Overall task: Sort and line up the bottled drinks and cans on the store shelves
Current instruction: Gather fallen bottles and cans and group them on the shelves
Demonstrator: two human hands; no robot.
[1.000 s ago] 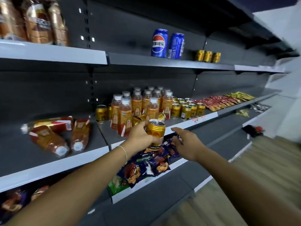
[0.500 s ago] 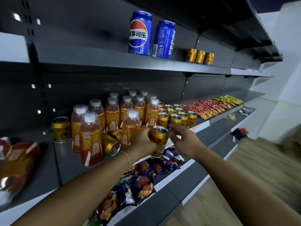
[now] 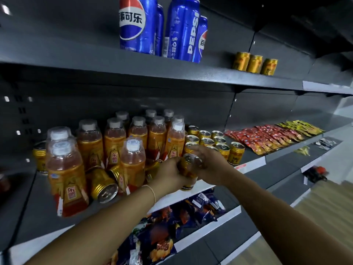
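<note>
Currently both arms reach forward from the lower corners of the view and meet at one gold can [image 3: 188, 170], which is blurred. The left hand [image 3: 169, 175] grips the can's left side with curled fingers, its wrist, ringed by a thin bracelet [image 3: 151, 190], slightly bent. The right hand [image 3: 214, 167] comes in from the right, and its fingers wrap over the can's top and far side. The can is roughly upright, tipped a little, at the front edge of the middle shelf [image 3: 34, 211]; whether its base touches the shelf cannot be told.

Just left of the hands stand bottles [image 3: 156, 138] of orange drink, with a fallen can [image 3: 103, 183] lying on its side among them. Just behind the right hand is a block of upright cans [image 3: 207, 141], and red packets [image 3: 267, 136] lie further right. On the top shelf [image 3: 76, 60] stand tall blue cans [image 3: 137, 25] and three small gold cans [image 3: 255, 64]. Snack bags [image 3: 172, 226] lie on the shelf below the arms.
</note>
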